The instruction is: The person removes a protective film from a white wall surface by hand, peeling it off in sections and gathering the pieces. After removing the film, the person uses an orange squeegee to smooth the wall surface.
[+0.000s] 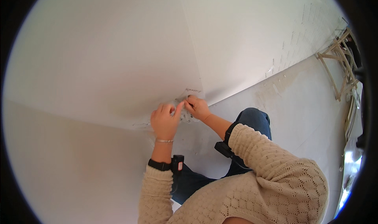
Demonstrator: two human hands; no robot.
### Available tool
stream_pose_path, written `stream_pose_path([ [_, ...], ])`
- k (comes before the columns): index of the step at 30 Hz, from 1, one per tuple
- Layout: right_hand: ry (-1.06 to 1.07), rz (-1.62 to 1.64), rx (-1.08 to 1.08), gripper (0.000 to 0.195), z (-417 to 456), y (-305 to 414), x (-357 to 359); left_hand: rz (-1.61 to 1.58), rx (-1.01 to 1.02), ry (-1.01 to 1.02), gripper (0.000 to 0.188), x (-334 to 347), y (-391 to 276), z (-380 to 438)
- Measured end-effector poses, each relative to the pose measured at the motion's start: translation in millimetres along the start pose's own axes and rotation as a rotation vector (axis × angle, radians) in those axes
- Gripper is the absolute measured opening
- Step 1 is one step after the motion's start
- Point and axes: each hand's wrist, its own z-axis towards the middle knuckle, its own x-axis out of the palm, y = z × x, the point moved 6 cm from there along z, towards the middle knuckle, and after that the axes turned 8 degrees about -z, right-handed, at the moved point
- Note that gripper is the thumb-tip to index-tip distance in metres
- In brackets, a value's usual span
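My left hand point(165, 119) is raised over the low edge of a large white panel surface point(118, 61). Its thumb points up and away from the curled fingers, and the thumb tip meets the fingers of my right hand point(198, 107). The right fingers are pinched together, and whatever may be between them is too small to make out. Crumpled clear film point(186, 117) with dark marks lies just beneath both hands. A row of dark marks point(193, 90) runs along the panel above the right fingertips.
Pale floor point(295, 111) with brownish smears extends to the right. A wooden trestle frame point(336, 58) stands at the far right, with a dark-clothed person point(353, 51) partly visible behind it. Rows of dark dashes point(283, 46) cover the panel's right part. My bent knee point(254, 117) is close by.
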Motion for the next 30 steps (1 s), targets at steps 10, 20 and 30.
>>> stream_pose_path([
  [10,0.089,0.458,0.339,0.019,-25.7,-19.5,3.1,0.424,0.240,0.163,0.016,85.1,0.0,24.1],
  [20,0.131,0.001,0.365,0.035,45.3,1.7,-61.6,0.295,0.374,0.307,0.005,115.9,11.0,-0.5],
  [30,-0.008,-0.078,0.294,0.031,-15.8,-70.3,6.0,-0.496,-0.516,0.062,0.047,91.3,117.7,-65.6],
])
